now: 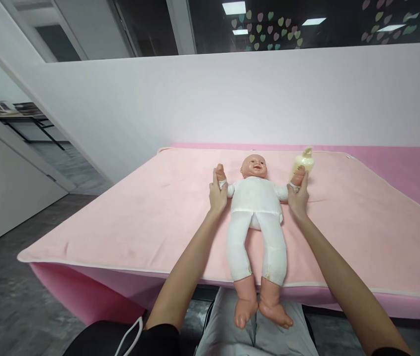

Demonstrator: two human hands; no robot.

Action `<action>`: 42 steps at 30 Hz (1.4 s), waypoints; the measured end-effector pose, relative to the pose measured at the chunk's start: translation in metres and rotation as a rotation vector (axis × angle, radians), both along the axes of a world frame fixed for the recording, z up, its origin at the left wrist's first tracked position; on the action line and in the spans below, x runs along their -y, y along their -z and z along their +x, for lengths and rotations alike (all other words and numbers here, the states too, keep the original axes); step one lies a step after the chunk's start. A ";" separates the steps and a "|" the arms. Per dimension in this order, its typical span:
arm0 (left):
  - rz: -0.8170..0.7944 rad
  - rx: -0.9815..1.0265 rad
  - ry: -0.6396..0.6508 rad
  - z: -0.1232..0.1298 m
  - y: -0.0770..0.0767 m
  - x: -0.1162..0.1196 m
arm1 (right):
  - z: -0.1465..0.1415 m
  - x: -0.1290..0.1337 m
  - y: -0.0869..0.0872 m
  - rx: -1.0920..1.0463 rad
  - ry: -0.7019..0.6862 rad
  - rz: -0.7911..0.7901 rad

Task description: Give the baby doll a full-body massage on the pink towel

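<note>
A baby doll with a white cloth body lies on its back on a pink blanket, its head toward the wall and its feet hanging over the near edge. My left hand is closed around the doll's wrist on the left side. My right hand grips the other wrist, on the right. Both doll arms are spread out sideways. Just behind my right hand stands a pale yellow baby bottle, its lower part partly hidden by the doll's hand.
A white wall rises behind the table, with dark glass above it. Darker pink cloth shows under the blanket. My lap is below the near edge. A white cable hangs at the lower left.
</note>
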State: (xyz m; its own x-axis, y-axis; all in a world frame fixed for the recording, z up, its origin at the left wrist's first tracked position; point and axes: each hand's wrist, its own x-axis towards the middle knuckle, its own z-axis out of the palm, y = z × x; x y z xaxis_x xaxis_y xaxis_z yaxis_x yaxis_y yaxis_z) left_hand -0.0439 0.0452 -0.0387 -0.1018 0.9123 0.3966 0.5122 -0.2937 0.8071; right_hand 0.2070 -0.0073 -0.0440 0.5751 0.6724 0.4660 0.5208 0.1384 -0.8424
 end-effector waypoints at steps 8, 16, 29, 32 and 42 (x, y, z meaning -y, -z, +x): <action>0.072 -0.727 0.101 0.021 -0.014 0.019 | -0.026 0.014 -0.013 0.678 -0.110 -0.187; 0.040 -0.703 0.212 0.021 -0.013 0.018 | -0.033 0.015 -0.014 0.998 -0.089 -0.359; 0.007 -0.746 0.232 0.022 -0.019 0.021 | -0.028 0.016 -0.014 0.974 -0.144 -0.381; 0.011 -0.773 0.221 0.022 -0.020 0.022 | -0.026 0.017 -0.014 0.979 -0.168 -0.374; 0.100 -0.908 0.201 0.017 -0.017 0.021 | -0.028 0.018 -0.013 1.007 -0.129 -0.397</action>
State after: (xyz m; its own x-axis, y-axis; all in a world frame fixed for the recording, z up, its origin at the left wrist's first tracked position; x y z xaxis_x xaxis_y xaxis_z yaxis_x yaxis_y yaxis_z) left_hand -0.0264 0.0240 -0.0220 0.4418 0.8365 0.3243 0.8661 -0.4919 0.0890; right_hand 0.1791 -0.0257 -0.0308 -0.0344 0.9068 0.4201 0.9980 0.0537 -0.0342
